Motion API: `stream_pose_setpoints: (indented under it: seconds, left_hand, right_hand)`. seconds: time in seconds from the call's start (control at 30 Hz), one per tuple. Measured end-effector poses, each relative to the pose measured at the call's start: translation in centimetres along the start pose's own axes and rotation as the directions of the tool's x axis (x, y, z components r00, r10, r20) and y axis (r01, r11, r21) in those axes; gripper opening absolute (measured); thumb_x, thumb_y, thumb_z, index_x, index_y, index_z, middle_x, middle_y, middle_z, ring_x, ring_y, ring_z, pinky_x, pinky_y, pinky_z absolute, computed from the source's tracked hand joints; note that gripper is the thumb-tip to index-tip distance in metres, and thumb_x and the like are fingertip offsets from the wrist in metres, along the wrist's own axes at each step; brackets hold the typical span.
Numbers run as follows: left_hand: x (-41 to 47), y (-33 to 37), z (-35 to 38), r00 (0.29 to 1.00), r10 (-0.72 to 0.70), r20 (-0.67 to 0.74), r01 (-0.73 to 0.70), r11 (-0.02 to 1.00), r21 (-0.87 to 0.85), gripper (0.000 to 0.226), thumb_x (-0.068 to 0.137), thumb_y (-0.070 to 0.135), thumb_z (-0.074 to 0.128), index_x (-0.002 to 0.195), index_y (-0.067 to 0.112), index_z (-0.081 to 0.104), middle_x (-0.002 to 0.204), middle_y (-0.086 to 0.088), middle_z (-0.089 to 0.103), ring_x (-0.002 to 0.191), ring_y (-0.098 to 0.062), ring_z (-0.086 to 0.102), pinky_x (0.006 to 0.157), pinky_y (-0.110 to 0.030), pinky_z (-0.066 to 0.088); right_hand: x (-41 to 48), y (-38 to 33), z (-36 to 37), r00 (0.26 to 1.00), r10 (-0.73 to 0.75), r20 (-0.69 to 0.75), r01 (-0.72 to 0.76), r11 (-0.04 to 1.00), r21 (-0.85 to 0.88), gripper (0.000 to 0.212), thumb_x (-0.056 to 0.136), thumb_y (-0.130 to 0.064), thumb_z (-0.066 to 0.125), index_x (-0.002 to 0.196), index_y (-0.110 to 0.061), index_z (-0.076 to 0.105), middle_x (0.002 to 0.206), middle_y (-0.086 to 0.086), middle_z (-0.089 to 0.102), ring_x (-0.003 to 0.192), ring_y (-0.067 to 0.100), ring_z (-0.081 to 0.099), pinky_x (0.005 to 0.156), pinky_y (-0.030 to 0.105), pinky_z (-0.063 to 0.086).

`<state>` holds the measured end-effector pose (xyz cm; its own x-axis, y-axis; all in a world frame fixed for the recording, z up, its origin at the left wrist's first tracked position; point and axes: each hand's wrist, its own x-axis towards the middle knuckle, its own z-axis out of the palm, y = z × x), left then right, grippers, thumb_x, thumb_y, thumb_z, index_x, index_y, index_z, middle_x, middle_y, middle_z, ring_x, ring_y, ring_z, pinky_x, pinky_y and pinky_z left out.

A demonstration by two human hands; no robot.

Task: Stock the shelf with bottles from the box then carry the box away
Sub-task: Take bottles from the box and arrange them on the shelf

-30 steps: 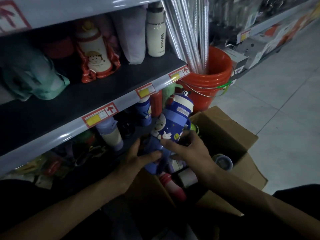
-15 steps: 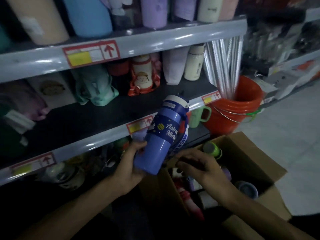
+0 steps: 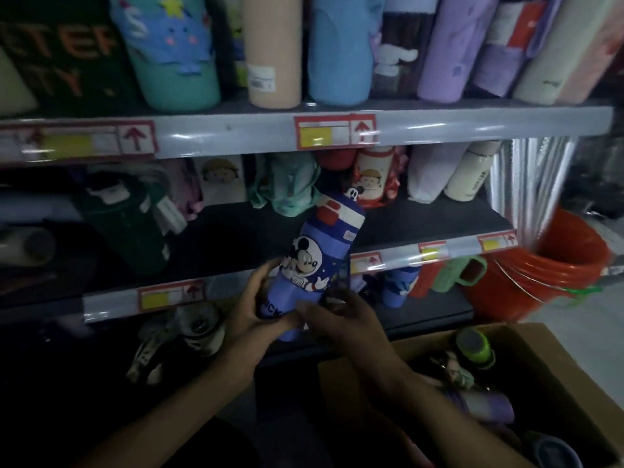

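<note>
- Both hands, left (image 3: 251, 310) and right (image 3: 341, 317), closed around bottle (image 3: 314, 265) base.
- Bottle tilted, cap over middle shelf (image 3: 388, 224) front edge.
- Box (image 3: 540, 363) open at lower right, bottles inside.

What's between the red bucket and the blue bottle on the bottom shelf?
In the head view, a red bottle and a green mug stand between the blue bottle and the red bucket.

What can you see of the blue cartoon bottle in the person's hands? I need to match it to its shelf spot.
The blue bottle looks like glossy plastic, printed with a cartoon mouse in an astronaut suit. Its lid is white-banded with a red button and a small mouse figure on top. It is tilted, top leaning right, in front of the middle shelf. The left hand and right hand grip its lower end.
</note>
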<state>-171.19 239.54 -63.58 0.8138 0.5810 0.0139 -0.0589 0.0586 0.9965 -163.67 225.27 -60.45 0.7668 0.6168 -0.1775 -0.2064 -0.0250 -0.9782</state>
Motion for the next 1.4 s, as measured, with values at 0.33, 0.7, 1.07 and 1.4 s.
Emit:
stream_pose_setpoints:
  seconds: [0.33, 0.7, 1.07, 1.4]
  left_hand:
    - [1.7, 1.1, -6.3, 0.971, 0.151, -0.187, -0.157, 0.988, -0.014, 0.077, 0.083, -0.013, 0.073, 0.137, 0.037, 0.051, 0.133, 0.018, 0.064, 0.120, -0.006, 0.064, 0.088, -0.027, 0.058]
    - [5.9, 2.1, -9.2, 0.946, 0.266, -0.187, -0.226, 0.952, 0.207, 0.049, 0.100, 0.014, 0.056, 0.146, 0.019, 0.039, 0.131, 0.015, 0.054, 0.114, 0.007, 0.057, 0.091, -0.014, 0.050]
    - [9.2, 1.2, -9.1, 0.940, 0.270, -0.206, -0.114, 0.822, 0.558, 0.071, 0.091, 0.029, 0.060, 0.156, 0.025, 0.030, 0.150, -0.003, 0.039, 0.132, -0.021, 0.049, 0.106, -0.037, 0.047]
    - [12.2, 1.0, -8.9, 0.944, 0.156, -0.292, -0.094, 0.972, 0.217, 0.085, 0.072, 0.029, 0.059, 0.153, 0.036, 0.036, 0.148, 0.006, 0.049, 0.128, -0.007, 0.054, 0.107, -0.032, 0.049]
  right_hand:
    - [7.0, -0.5, 8.6, 0.999, 0.046, 0.028, -0.046, 0.999, -0.005, 0.047, 0.068, -0.012, 0.093, 0.110, -0.010, 0.071, 0.098, 0.008, 0.080, 0.089, 0.028, 0.077, 0.077, 0.040, 0.063]
    - [13.1, -2.6, 11.3, 0.992, -0.098, 0.082, 0.110, 0.981, -0.162, 0.039, 0.073, -0.010, 0.090, 0.109, -0.004, 0.076, 0.102, 0.008, 0.079, 0.094, 0.024, 0.077, 0.088, 0.040, 0.061]
    - [19.8, -0.1, 11.6, 0.927, -0.374, 0.034, 0.366, 0.876, -0.314, 0.046, 0.073, -0.004, 0.088, 0.116, -0.002, 0.070, 0.107, 0.005, 0.077, 0.098, 0.013, 0.074, 0.084, 0.037, 0.063]
    - [23.3, 1.1, 13.2, 0.921, -0.390, -0.007, 0.385, 0.911, -0.150, 0.042, 0.068, 0.001, 0.087, 0.107, -0.002, 0.073, 0.104, 0.012, 0.077, 0.102, 0.027, 0.074, 0.091, 0.050, 0.060]
